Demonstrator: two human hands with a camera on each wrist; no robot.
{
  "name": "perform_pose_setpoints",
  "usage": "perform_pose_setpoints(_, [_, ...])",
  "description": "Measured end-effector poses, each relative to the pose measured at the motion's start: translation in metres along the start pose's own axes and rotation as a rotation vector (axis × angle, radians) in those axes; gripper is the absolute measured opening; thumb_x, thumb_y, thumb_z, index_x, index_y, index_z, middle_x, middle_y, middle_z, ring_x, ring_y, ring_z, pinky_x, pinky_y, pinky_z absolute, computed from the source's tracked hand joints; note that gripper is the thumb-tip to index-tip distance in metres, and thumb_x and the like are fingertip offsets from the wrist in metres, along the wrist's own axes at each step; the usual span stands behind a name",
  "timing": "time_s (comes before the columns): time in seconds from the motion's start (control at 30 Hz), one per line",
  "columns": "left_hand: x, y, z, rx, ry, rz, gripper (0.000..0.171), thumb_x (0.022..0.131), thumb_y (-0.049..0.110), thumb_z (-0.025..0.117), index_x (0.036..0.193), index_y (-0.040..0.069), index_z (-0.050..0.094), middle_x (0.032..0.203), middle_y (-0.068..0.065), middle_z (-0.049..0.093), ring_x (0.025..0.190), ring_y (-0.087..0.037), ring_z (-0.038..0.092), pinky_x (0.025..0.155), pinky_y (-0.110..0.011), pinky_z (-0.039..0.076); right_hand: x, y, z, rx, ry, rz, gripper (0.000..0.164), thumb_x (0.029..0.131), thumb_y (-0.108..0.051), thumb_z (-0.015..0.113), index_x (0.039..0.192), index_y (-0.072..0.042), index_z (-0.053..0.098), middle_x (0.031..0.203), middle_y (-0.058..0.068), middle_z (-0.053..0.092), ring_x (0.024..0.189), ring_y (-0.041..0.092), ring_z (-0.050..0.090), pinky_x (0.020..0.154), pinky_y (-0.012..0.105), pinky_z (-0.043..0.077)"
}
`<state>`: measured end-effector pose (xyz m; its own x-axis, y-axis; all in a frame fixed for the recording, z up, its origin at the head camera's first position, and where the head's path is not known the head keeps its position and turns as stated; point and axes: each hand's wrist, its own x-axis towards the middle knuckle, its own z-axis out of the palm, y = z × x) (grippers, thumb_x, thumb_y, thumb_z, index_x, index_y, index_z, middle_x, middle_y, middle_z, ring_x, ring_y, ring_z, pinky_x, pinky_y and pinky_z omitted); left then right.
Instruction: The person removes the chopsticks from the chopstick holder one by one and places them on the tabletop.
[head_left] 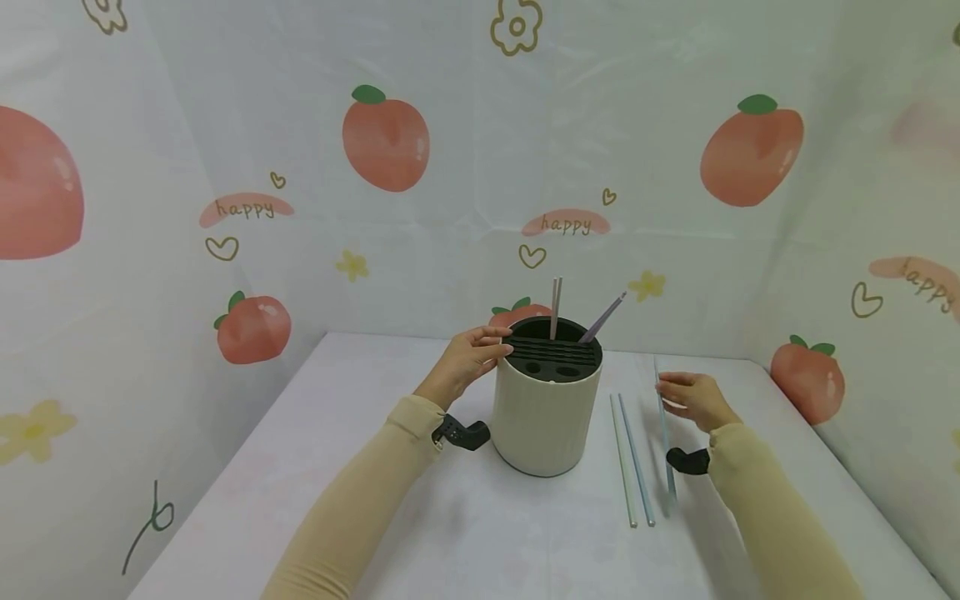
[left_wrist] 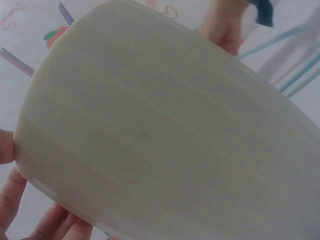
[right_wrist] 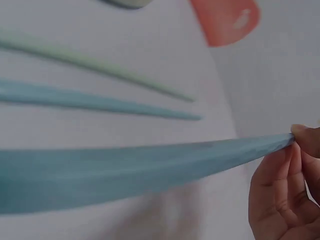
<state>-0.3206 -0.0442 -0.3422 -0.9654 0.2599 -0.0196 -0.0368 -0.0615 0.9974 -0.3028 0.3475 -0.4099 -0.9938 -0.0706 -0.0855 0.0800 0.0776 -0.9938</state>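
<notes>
A cream cylindrical utensil holder with a black slotted top stands upright on the table. My left hand touches the left side of its rim, fingers mostly straight; in the left wrist view the fingers lie along the cream wall. On the right, my right hand pinches a blue chopstick near its thin end, thumb against fingertips. A pair of pinkish chopsticks and a purple pair lean in the holder's back opening.
Between the holder and my right hand, a green chopstick and another blue chopstick lie side by side on the white tabletop. Behind rises a white backdrop printed with peaches.
</notes>
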Motion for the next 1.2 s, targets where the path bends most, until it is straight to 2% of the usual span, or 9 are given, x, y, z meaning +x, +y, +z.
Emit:
perform_pose_setpoints(0.07, [0.000, 0.000, 0.000, 0.003, -0.001, -0.002, 0.030, 0.089, 0.006, 0.069, 0.119, 0.006, 0.065, 0.121, -0.012, 0.054, 0.110, -0.020, 0.057, 0.105, -0.037, 0.045, 0.001, 0.013, 0.002, -0.075, 0.003, 0.046, 0.038, 0.096, -0.006, 0.059, 0.126, 0.015, 0.049, 0.089, -0.009, 0.068, 0.083, 0.003, 0.065, 0.075, 0.023, 0.057])
perform_pose_setpoints(0.17, [0.000, 0.000, 0.000, 0.005, -0.004, -0.003, 0.031, 0.089, 0.006, 0.069, 0.119, 0.007, 0.065, 0.123, -0.012, 0.053, 0.110, -0.020, 0.057, 0.105, -0.037, 0.045, 0.000, 0.025, 0.007, -0.152, 0.014, 0.098, 0.050, 0.095, -0.006, 0.060, 0.131, 0.022, 0.040, 0.091, -0.005, 0.068, 0.082, 0.005, 0.065, 0.073, 0.024, 0.058])
perform_pose_setpoints(0.5, [0.000, 0.000, 0.001, 0.009, -0.005, -0.004, 0.031, 0.089, 0.006, 0.069, 0.120, 0.007, 0.065, 0.122, -0.012, 0.054, 0.109, -0.019, 0.057, 0.105, -0.037, 0.045, 0.002, 0.046, 0.015, -0.260, 0.069, 0.159, 0.038, 0.092, -0.002, 0.062, 0.120, 0.021, 0.053, 0.078, -0.005, 0.063, 0.069, 0.003, 0.058, 0.063, 0.019, 0.055])
perform_pose_setpoints(0.97, [-0.001, 0.001, -0.001, 0.002, -0.006, -0.013, 0.031, 0.089, 0.007, 0.069, 0.120, 0.008, 0.065, 0.124, -0.012, 0.053, 0.111, -0.020, 0.057, 0.105, -0.037, 0.045, 0.008, 0.046, 0.025, -0.382, 0.113, 0.200, 0.028, 0.086, -0.002, 0.070, 0.105, 0.016, 0.061, 0.076, 0.001, 0.062, 0.062, 0.007, 0.058, 0.058, 0.019, 0.055])
perform_pose_setpoints(1.2, [0.000, 0.001, -0.001, 0.008, -0.005, -0.017, 0.031, 0.089, 0.007, 0.069, 0.120, 0.009, 0.065, 0.125, -0.012, 0.052, 0.114, -0.021, 0.056, 0.105, -0.036, 0.045, 0.009, 0.045, 0.026, -0.370, 0.116, 0.230, 0.027, 0.084, -0.002, 0.071, 0.103, 0.014, 0.061, 0.076, 0.000, 0.062, 0.061, 0.006, 0.058, 0.059, 0.018, 0.055])
